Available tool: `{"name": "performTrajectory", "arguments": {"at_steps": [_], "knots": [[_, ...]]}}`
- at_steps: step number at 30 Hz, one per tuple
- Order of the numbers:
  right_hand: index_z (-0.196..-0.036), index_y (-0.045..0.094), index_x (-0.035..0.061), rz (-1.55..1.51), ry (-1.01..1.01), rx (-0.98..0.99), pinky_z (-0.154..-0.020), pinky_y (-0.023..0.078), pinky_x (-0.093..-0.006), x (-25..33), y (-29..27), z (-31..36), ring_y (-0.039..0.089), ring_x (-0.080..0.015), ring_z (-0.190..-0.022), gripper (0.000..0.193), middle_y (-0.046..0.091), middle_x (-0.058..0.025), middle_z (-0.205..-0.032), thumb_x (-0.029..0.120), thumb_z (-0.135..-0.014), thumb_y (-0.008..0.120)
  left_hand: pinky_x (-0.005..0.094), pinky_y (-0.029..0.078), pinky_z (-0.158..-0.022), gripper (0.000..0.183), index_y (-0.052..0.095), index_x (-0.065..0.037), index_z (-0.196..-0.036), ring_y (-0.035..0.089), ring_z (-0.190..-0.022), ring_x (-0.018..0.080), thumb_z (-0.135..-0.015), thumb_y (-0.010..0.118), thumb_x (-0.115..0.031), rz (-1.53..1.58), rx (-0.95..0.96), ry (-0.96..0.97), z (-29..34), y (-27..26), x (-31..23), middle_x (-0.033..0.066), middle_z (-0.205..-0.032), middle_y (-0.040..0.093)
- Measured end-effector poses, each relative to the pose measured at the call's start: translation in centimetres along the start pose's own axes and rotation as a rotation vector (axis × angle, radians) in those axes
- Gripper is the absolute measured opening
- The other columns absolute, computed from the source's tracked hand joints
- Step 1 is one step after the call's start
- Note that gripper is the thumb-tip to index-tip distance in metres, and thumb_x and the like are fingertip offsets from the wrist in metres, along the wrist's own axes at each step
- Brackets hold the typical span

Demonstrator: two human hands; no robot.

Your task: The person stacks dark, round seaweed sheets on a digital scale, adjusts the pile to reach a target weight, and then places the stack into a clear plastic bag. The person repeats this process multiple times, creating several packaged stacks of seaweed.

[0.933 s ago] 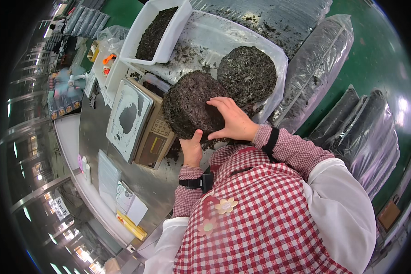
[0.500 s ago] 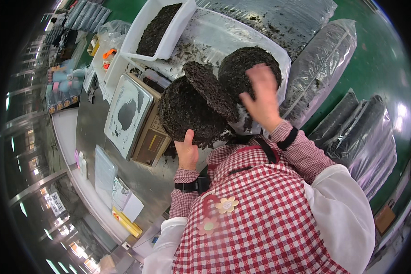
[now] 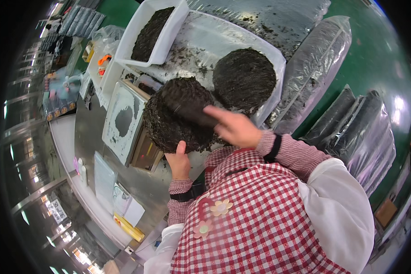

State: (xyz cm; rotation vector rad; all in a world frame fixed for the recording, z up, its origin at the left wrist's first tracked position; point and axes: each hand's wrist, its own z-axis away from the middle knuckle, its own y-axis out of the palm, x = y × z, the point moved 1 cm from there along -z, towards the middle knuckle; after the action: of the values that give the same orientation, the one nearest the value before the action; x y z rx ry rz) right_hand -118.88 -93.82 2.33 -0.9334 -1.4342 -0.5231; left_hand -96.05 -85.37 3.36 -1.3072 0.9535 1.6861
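Note:
A thick round stack of dark, flaky discs [image 3: 169,130], like dried seaweed, tilts in my left hand [image 3: 180,162]. The thumb lies against its near edge; the other fingers are hidden underneath. On top rests a loose disc [image 3: 187,102], slightly blurred. My right hand [image 3: 236,128] reaches over from the right with stretched fingers, their tips at this disc's right edge; motion softens them. A second round dark stack [image 3: 245,78] lies in the large white tray [image 3: 281,86], beyond the right hand.
Left of the held stack stands a weighing scale [image 3: 146,150] with a powder-smeared plate [image 3: 122,122]. A white bin [image 3: 173,41] of dark flakes sits at the far side. Clear bags of dark discs [image 3: 313,68] lie right. Papers [image 3: 130,205] rest on the steel table [image 3: 91,132].
My right hand has left the far stack and come left and nearer, to the held one. The disc that leaned between the stacks now lies over the left stack.

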Motion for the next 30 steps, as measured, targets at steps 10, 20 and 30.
{"name": "performTrajectory", "arguments": {"at_steps": [10, 20, 30], "knots": [[-0.145, 0.036, 0.0001, 0.331, -0.126, -0.287, -0.114, 0.032, -0.0467, 0.7, -2.0, -1.1, 0.036, -0.0385, -0.139, 0.088, 0.041, -0.0236, -0.146, 0.033, -0.077, 0.082, 0.0373, 0.044, -0.104, 0.083, 0.035, -0.003, -0.146, 0.051, -0.124, 0.0226, -0.085, 0.079, -0.037, 0.223, 0.191, -0.010, 0.9, 1.1, -0.5, 0.0079, -0.138, 0.049], [-0.150, 0.033, 0.0047, 0.139, -0.014, -0.046, -0.108, 0.040, -0.0445, 1.1, -1.7, 0.2, 0.048, -0.0350, -0.128, 0.079, 0.047, -0.0198, -0.139, 0.031, -0.085, 0.070, 0.0383, 0.044, -0.105, 0.065, 0.039, 0.001, -0.143, 0.052, -0.124, 0.0240, -0.090, 0.072, -0.017, -0.129, 0.134, 0.031, 0.8, 1.2, -0.8, 0.0093, -0.138, 0.051], [-0.145, 0.042, 0.0028, 0.851, -0.049, -0.360, -0.117, 0.027, -0.0483, 1.3, -7.2, 2.8, 0.038, -0.0345, -0.140, 0.058, 0.042, -0.0187, -0.150, 0.007, -0.089, 0.056, 0.0487, 0.042, -0.109, 0.077, 0.036, -0.010, -0.148, 0.048, -0.132, 0.0274, -0.088, 0.073, -0.040, 0.474, 0.102, -0.129, 0.9, -4.5, -2.0, 0.0065, -0.145, 0.047]]}}
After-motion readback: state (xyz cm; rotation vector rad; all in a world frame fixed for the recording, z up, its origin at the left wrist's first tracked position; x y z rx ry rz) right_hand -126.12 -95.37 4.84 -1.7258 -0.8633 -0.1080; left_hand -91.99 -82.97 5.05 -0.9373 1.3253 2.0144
